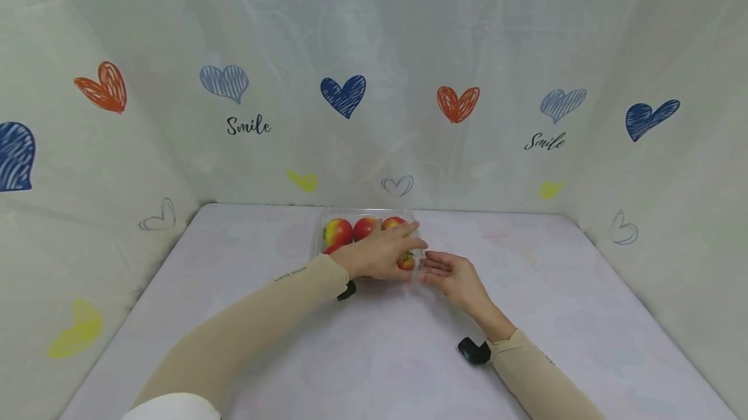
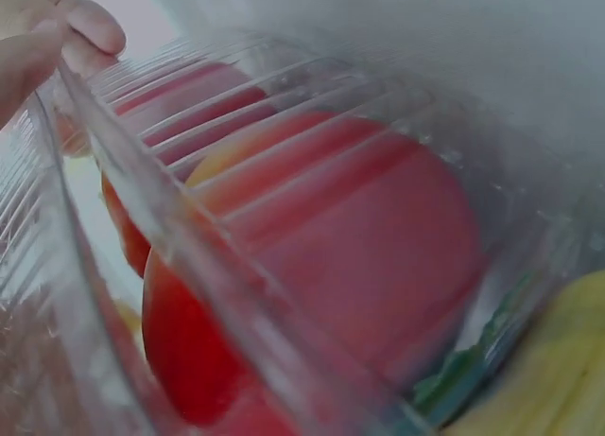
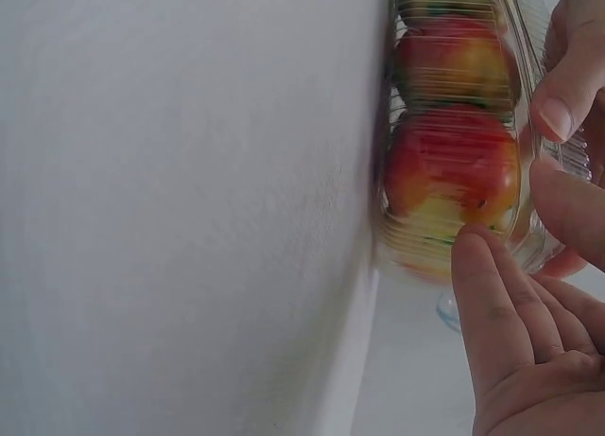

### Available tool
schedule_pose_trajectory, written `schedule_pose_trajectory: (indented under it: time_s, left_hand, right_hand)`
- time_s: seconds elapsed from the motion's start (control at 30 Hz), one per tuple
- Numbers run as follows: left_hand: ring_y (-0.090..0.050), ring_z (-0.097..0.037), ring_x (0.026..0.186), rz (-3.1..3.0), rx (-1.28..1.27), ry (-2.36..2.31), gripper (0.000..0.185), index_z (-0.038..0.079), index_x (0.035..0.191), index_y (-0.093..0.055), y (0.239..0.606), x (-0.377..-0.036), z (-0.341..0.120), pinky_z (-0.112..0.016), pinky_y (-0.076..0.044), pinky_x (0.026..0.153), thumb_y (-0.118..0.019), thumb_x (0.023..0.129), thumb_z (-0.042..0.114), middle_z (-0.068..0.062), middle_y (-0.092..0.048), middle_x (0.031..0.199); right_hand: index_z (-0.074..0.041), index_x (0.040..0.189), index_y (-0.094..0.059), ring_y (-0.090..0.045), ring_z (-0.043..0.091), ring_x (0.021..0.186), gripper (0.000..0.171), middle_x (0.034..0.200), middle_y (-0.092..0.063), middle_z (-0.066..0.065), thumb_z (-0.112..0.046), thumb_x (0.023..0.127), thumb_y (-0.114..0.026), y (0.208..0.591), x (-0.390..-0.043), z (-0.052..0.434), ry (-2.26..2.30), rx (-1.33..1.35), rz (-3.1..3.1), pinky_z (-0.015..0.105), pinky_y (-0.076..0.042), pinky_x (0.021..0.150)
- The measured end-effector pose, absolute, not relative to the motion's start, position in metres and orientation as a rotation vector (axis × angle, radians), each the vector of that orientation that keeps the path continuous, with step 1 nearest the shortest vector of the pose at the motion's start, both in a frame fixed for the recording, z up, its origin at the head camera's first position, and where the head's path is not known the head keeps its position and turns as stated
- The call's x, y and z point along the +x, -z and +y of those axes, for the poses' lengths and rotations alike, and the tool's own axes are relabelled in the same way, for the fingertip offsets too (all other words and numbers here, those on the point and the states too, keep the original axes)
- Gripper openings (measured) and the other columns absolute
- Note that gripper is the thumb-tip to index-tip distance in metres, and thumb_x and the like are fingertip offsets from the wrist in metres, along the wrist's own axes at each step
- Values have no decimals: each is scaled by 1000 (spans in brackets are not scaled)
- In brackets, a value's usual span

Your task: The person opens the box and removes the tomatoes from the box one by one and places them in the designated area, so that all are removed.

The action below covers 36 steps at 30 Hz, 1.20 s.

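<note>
A clear plastic clamshell box [image 1: 318, 238] stands at the table's far edge, holding several red-and-yellow fruits [image 1: 339, 232] that look like apples. My left hand [image 1: 380, 254] lies across its lid, fingers spread toward the right end and thumb at the near rim. The left wrist view has the ribbed fruit box [image 2: 284, 285] close up, a narrow gap between its two rims. At the box's right end is my right hand [image 1: 458, 280]. In the right wrist view its thumb and nearly straight fingers [image 3: 496, 313] touch the corner of the box. The left palm hides part of the fruit.
The table [image 1: 350, 355] has a pale cover. A light curtain [image 1: 397, 17] printed with hearts and "Smile" hangs behind and on both sides. Small black wrist cameras [image 1: 473, 350] sit by the beige sleeves [image 1: 251, 322].
</note>
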<state>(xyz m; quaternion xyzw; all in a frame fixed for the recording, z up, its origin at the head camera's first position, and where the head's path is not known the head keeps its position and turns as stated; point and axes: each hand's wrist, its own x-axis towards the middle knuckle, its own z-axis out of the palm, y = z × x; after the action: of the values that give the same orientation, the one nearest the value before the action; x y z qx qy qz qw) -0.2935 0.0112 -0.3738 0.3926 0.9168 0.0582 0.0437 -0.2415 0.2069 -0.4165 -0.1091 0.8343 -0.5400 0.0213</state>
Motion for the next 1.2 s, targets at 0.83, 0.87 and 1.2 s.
schedule_pose_trajectory:
  time_s: [0.83, 0.87, 1.2]
  left_hand:
    - [-42, -12, 131, 2711, 1351, -200, 51, 20, 134, -57, 368, -294, 21, -36, -37, 108, -69, 88, 36, 4, -53, 138]
    - [-43, -12, 131, 2706, 1336, -221, 51, 20, 134, -57, 368, -294, 21, -35, -39, 107, -70, 87, 35, 5, -53, 137]
    - [-48, -12, 125, 2691, 1279, -341, 50, 20, 134, -57, 365, -295, 17, -30, -44, 102, -71, 87, 31, 4, -55, 135]
  right_hand:
    - [7, 129, -53, -66, 26, 103, 57, 118, -64, 20, -7, 79, -77, 428, -244, 215, 1745, -261, 2547, 25, -55, 81]
    - [7, 129, -53, -66, 26, 103, 57, 118, -64, 20, -7, 80, -77, 428, -245, 215, 1743, -271, 2547, 25, -55, 81]
    - [6, 131, -53, -66, 25, 103, 57, 119, -64, 20, -10, 81, -77, 424, -247, 214, 1776, -270, 2510, 25, -54, 83]
